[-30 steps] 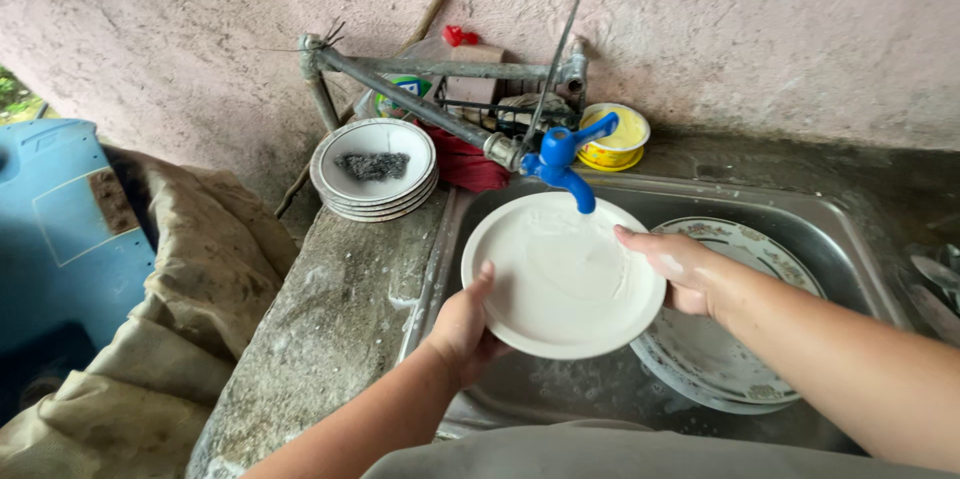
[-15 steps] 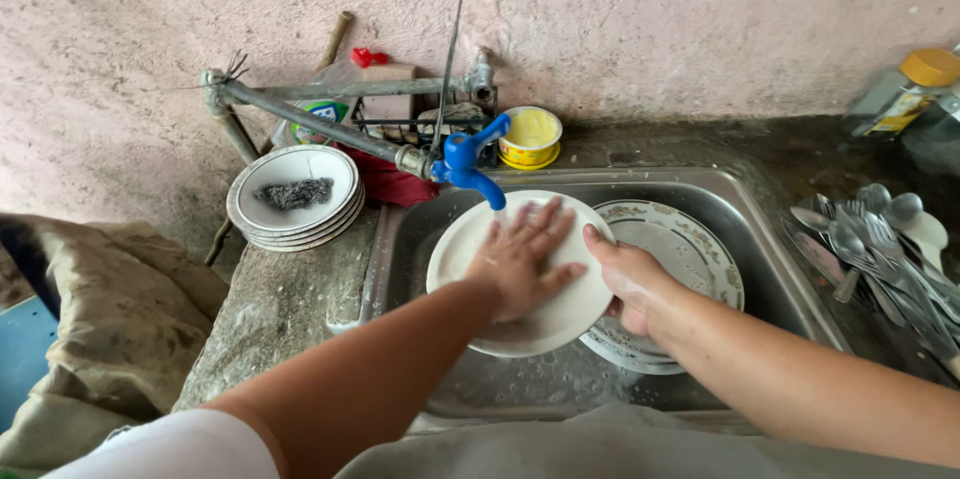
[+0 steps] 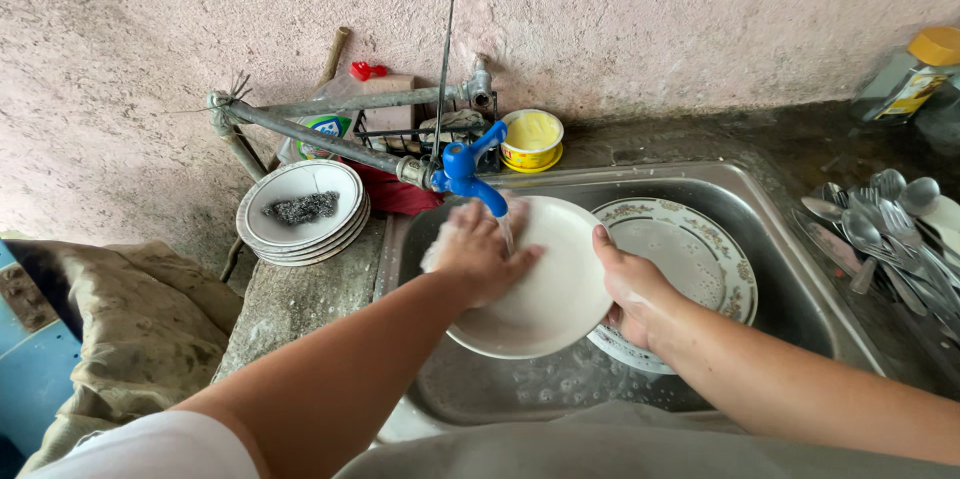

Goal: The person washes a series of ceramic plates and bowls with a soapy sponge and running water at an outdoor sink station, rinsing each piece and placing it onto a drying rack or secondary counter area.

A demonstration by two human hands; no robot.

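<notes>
Left hand [image 3: 480,254] flat on face of white plate [image 3: 555,299], fingers spread, not gripping — water from blue tap [image 3: 470,171] runs over it. Right hand [image 3: 635,289] grips plate's right rim, thumb on top. Plate tilted over steel sink [image 3: 790,269], overlapping patterned plate [image 3: 690,254] lying in basin. Left worktop [image 3: 290,309]: stack of bowls [image 3: 300,214] with steel scourer on top. Right — pile of spoons [image 3: 880,224]. Behind tap, yellow soap tub [image 3: 532,136] by wall.

A plain home dishwashing spot: a steel sink [image 3: 790,269] set in a rough concrete table [image 3: 300,304], a blue tap [image 3: 468,171] on bare pipe, stacked bowls [image 3: 303,211], spoons [image 3: 880,229] at the right edge, against an unpainted plaster wall [image 3: 650,9].
</notes>
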